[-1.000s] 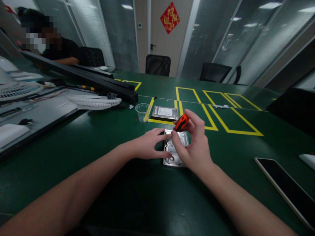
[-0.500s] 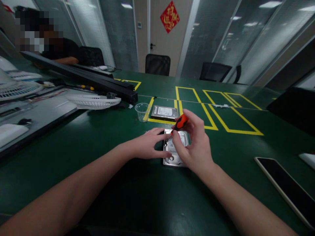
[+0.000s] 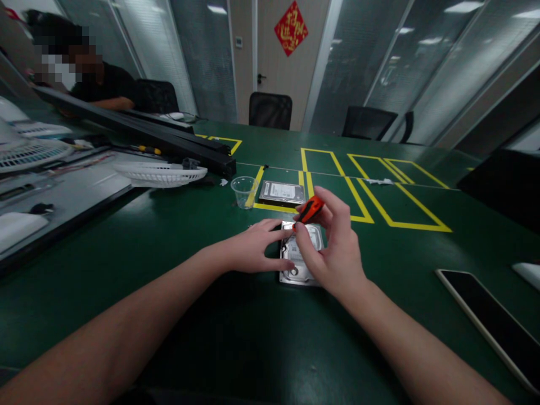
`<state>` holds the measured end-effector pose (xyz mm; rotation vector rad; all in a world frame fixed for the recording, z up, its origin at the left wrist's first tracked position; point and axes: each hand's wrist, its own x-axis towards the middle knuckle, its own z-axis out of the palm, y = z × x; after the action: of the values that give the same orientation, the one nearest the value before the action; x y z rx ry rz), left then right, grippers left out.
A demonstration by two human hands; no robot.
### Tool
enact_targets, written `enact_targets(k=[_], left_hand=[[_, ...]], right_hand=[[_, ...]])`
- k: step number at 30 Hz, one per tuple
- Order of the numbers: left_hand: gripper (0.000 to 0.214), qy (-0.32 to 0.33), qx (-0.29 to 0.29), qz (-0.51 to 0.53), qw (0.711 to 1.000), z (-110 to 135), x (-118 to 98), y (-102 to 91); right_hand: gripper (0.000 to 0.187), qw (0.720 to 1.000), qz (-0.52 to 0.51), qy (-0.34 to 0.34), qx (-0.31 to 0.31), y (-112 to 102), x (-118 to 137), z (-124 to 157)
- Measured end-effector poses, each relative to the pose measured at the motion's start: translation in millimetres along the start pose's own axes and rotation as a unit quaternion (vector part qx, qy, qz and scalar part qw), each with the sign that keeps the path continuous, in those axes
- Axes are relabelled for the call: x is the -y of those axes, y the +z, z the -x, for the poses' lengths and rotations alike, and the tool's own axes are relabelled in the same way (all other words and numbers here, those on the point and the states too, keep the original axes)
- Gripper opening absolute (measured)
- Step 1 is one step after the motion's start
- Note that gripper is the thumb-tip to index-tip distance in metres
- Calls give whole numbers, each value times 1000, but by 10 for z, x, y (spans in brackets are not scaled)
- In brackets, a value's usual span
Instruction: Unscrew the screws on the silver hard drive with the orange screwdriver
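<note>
A silver hard drive [image 3: 302, 270] lies flat on the green table in front of me. My left hand [image 3: 258, 247] reaches over its left edge, thumb and index finger spread apart and touching its top. Between the thumb and fingers of my right hand [image 3: 333, 247] is a screwdriver [image 3: 311, 210] with an orange and black handle, tilted over the drive. Its shaft points down at the drive's upper left part, beside my left index finger; the tip is too small to make out. My right hand covers the drive's right side.
Beyond the drive are a second hard drive [image 3: 282, 193] within yellow tape and a clear plastic cup [image 3: 244, 192]. To the left lie a white fan grille [image 3: 162, 173], long black bars [image 3: 169, 140] and a large panel [image 3: 97, 177]. A phone [image 3: 489, 326] lies right. A person sits far left.
The screwdriver handle has turned slightly in my right hand, showing more orange. Both hands and the hard drive stay in place. The person at the far left has shifted a little.
</note>
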<state>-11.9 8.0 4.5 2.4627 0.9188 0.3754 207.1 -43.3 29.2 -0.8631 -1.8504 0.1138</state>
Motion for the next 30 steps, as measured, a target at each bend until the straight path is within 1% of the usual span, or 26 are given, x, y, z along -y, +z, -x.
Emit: enact_targets(k=[3, 6, 9, 12, 14, 18, 20, 23, 27, 30], left_hand=[[90, -13, 8, -7, 1000, 2, 14, 10], [88, -6, 9, -10, 1000, 1, 10, 8], [84, 2, 7, -8, 1000, -1, -5, -5], [84, -6, 8, -3, 1000, -1, -10, -11], [86, -9, 7, 2, 1000, -2, -5, -7], [88, -14, 4, 1, 1000, -4, -6, 1], [85, -14, 9, -4, 1000, -5, -20, -5], [81, -11, 13, -4, 1000, -5, -39, -18], [84, -11, 9, -2, 1000, -1, -24, -18], [87, -16, 12, -6, 1000, 1, 0, -5]], right_hand=[[70, 999, 28, -22, -21, -8, -3, -23], [66, 999, 34, -26, -35, -3, -17, -34], [68, 1000, 8, -3, -20, 7, -22, -22], [72, 1000, -19, 15, -1, 9, -11, -9], [72, 1000, -18, 11, 2, 3, 0, -14], [68, 999, 27, -23, -26, -12, 4, -44], [66, 999, 34, -24, -32, -14, -5, -51], [69, 1000, 19, -10, -22, -6, -15, -33], [73, 1000, -13, 1, 3, 1, -8, -2], [72, 1000, 4, -11, -4, -8, -1, -15]])
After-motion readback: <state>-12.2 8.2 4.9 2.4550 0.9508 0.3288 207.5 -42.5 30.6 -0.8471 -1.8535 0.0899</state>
